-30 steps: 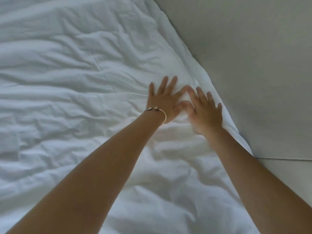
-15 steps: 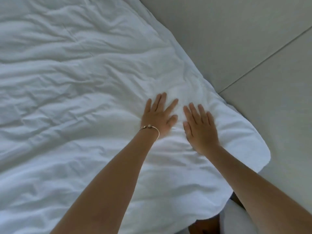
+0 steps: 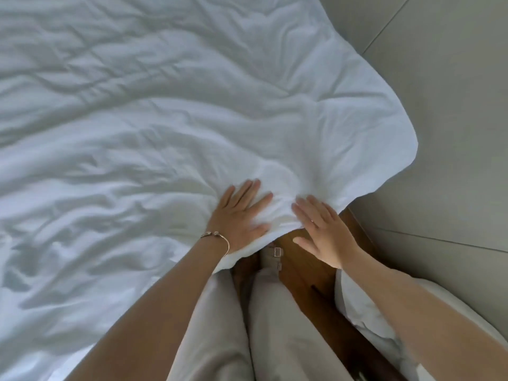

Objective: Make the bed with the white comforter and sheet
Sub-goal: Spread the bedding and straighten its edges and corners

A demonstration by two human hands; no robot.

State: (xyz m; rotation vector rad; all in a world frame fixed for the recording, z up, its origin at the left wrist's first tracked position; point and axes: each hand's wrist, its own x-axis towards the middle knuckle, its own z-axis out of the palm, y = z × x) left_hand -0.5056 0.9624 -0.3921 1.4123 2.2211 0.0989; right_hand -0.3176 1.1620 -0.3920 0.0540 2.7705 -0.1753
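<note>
A wrinkled white comforter (image 3: 165, 133) covers the bed and fills most of the view. Its near right corner (image 3: 384, 149) hangs past the bed edge. My left hand (image 3: 242, 213), with a thin bracelet on the wrist, lies flat with straight fingers on the comforter's near edge. My right hand (image 3: 321, 232) is spread flat beside it, fingertips on the comforter's hem, palm over the gap beyond the edge. Neither hand grips the cloth. The sheet is not clearly visible.
A pale wall or panel (image 3: 453, 133) runs along the right side. Below the hands are my light trousers (image 3: 275, 312) and a brown wooden floor (image 3: 302, 270). A white padded object (image 3: 365, 320) lies at the lower right.
Both hands have slid along the comforter toward me, from near the wall side to its near edge. The view dropped, bringing my legs and the floor into sight.
</note>
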